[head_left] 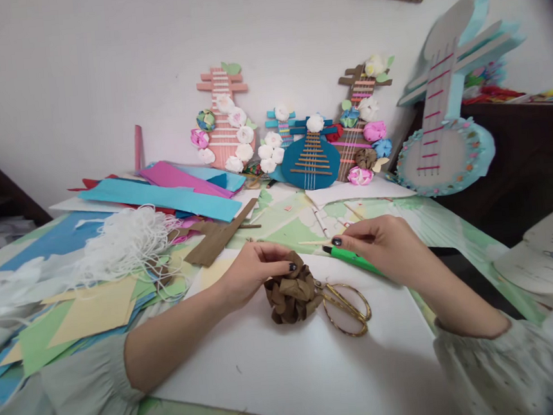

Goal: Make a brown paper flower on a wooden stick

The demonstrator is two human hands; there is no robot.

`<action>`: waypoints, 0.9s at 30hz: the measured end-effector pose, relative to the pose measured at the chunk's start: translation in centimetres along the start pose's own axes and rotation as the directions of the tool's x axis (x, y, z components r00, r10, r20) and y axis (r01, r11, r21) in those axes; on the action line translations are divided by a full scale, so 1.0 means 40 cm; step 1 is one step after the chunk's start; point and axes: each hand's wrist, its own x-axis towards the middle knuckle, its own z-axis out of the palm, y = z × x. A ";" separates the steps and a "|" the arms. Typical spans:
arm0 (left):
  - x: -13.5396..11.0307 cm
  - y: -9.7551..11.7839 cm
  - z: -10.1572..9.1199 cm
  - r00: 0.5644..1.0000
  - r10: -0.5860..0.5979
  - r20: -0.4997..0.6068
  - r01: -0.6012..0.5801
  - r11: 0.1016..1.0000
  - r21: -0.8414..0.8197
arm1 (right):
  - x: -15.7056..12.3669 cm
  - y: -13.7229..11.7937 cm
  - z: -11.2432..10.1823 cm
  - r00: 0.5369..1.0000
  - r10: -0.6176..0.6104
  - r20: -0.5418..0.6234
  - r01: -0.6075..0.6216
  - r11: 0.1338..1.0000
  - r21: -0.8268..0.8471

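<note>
My left hand (pixel 255 270) pinches the top of a brown paper flower (pixel 291 292) that rests on a white sheet (pixel 290 368). My right hand (pixel 381 243) is closed round a green pen-like tool (pixel 353 259), its tip pointing left toward the flower. Gold scissors (pixel 346 305) lie on the sheet just right of the flower, touching it.
A tangle of white string (pixel 127 243), coloured paper sheets (pixel 87 314) and a brown strip (pixel 218 235) lie at the left. Paper guitars with flowers (pixel 311 156) lean on the back wall. A large pale guitar (pixel 439 135) stands at the right, near a dark cabinet (pixel 532 146).
</note>
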 end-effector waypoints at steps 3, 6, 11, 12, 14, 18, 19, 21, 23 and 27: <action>-0.006 -0.003 0.006 0.999 0.029 0.018 -0.030 0.999 0.018 | -0.001 -0.011 0.031 0.999 -0.024 0.039 0.023 1.000 0.018; -0.009 -0.005 0.012 0.998 0.058 0.017 -0.058 0.998 0.033 | -0.002 -0.014 0.060 0.994 -0.046 0.095 0.049 0.998 -0.033; -0.009 -0.007 0.014 0.997 0.075 -0.008 -0.074 0.996 0.048 | -0.003 -0.017 0.081 0.993 -0.067 0.098 0.076 0.993 -0.091; -0.009 -0.008 0.014 0.997 0.077 -0.011 -0.076 0.996 0.053 | -0.004 -0.019 0.083 0.993 -0.078 0.086 0.085 0.993 -0.080; -0.009 -0.009 0.014 0.997 0.080 -0.013 -0.079 0.995 0.057 | -0.006 -0.022 0.088 0.988 -0.132 0.075 0.135 0.990 -0.038; -0.009 -0.010 0.017 0.995 0.090 -0.050 -0.088 0.996 0.030 | -0.011 -0.022 0.102 0.964 -0.254 0.078 0.256 0.967 -0.013; -0.009 -0.010 0.018 0.994 0.089 -0.062 -0.088 0.996 0.018 | -0.012 -0.020 0.106 0.962 -0.264 0.070 0.266 0.964 -0.022; -0.009 -0.009 0.019 0.994 0.080 -0.073 -0.081 0.997 -0.006 | -0.013 -0.015 0.112 0.962 -0.268 0.055 0.271 0.962 -0.039; -0.010 -0.008 0.019 0.995 0.068 -0.070 -0.070 0.997 -0.024 | -0.015 -0.011 0.116 0.961 -0.269 0.055 0.272 0.961 -0.052; -0.012 -0.008 0.020 0.995 0.065 -0.069 -0.068 0.997 -0.039 | -0.018 -0.005 0.121 0.962 -0.271 0.040 0.273 0.960 -0.066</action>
